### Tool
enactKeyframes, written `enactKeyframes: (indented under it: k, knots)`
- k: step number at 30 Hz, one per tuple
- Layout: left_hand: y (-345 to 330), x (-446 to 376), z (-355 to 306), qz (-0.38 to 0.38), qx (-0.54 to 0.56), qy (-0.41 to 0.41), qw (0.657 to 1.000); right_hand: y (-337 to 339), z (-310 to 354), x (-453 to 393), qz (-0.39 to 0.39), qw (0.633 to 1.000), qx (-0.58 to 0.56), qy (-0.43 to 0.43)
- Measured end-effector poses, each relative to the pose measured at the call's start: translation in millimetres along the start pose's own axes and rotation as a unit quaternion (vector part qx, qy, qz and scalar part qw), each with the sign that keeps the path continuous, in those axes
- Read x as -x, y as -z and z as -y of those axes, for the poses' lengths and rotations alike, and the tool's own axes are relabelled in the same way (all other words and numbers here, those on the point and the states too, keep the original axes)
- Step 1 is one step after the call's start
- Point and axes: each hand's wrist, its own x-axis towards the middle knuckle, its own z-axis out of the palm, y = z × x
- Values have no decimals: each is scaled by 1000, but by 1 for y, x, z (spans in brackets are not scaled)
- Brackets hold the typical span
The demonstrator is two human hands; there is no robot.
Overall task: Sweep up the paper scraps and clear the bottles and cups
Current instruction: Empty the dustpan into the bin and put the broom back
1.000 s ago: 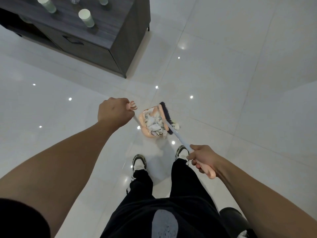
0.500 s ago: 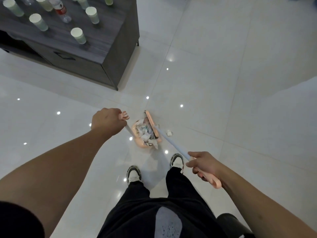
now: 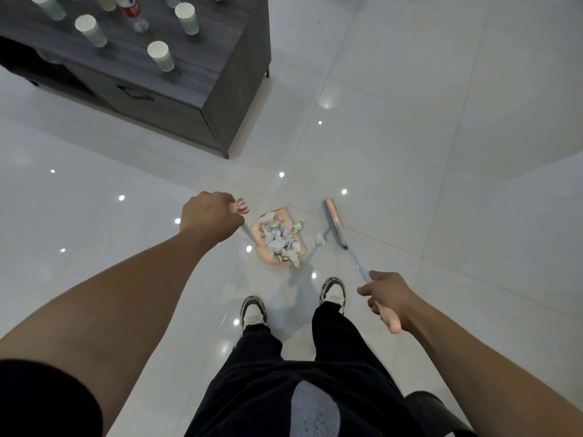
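The left hand [image 3: 210, 217] grips the pink dustpan [image 3: 277, 238] handle; the pan, heaped with paper scraps [image 3: 280, 236], sits just beyond it. The right hand [image 3: 386, 296] grips the broom [image 3: 335, 223], whose head stands right of one loose scrap [image 3: 320, 239]. Cups [image 3: 161, 55] and a bottle [image 3: 132, 11] stand on the far cabinet [image 3: 176, 80].

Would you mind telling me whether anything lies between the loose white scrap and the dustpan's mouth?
Nothing visible does: the crumpled white paper scrap lies on bare glossy tile, between the pink broom head and the full pink dustpan.
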Motion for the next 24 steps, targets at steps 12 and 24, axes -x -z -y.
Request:
enactKeyframes:
  k: [12,24]
  knots:
    - [-3,-2,-11,-12,-24,-4,1000,18,19,10,50,998,12,36]
    - [-9,-2,-8,-44,-52,10,998,-13,17,-23,102,986,123,45]
